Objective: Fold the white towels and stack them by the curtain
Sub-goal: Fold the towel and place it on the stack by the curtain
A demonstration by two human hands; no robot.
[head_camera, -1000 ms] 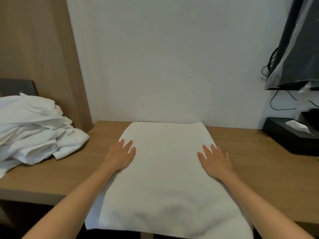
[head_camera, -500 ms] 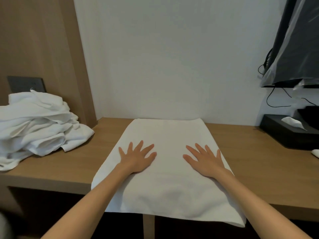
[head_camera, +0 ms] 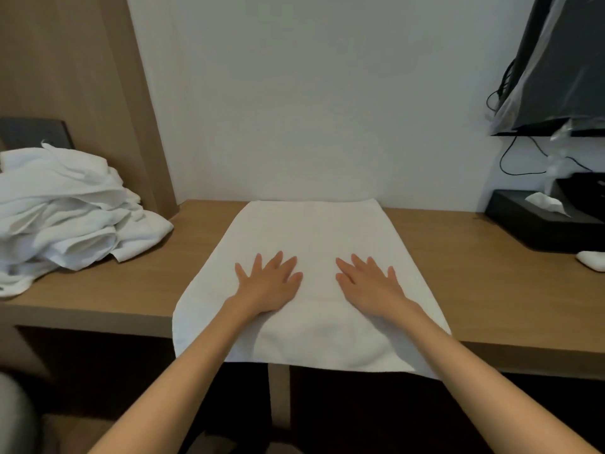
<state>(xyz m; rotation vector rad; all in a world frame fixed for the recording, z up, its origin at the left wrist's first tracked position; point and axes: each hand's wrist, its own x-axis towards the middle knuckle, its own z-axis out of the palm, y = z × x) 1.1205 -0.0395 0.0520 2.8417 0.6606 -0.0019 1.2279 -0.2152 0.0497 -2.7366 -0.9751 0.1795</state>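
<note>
A white towel [head_camera: 311, 231] lies flat on the wooden desk [head_camera: 474, 290], its far edge against the wall and its near edge hanging over the desk's front. My left hand [head_camera: 270, 283] presses flat on the towel's near half, fingers spread. My right hand [head_camera: 370, 285] lies flat beside it, a little apart, fingers also spread. A heap of unfolded white towels [head_camera: 62, 217] sits at the desk's left end.
A black tissue box [head_camera: 537, 224] stands at the right, with a small white cloth [head_camera: 591, 259] in front of it. A dark screen [head_camera: 556, 67] under plastic hangs above, cables trailing. A wooden panel [head_camera: 82, 93] rises at the left.
Both hands have slid from the towel's side edges inward toward its middle and nearer to me. The view has pulled back, showing the towel's hanging front edge.
</note>
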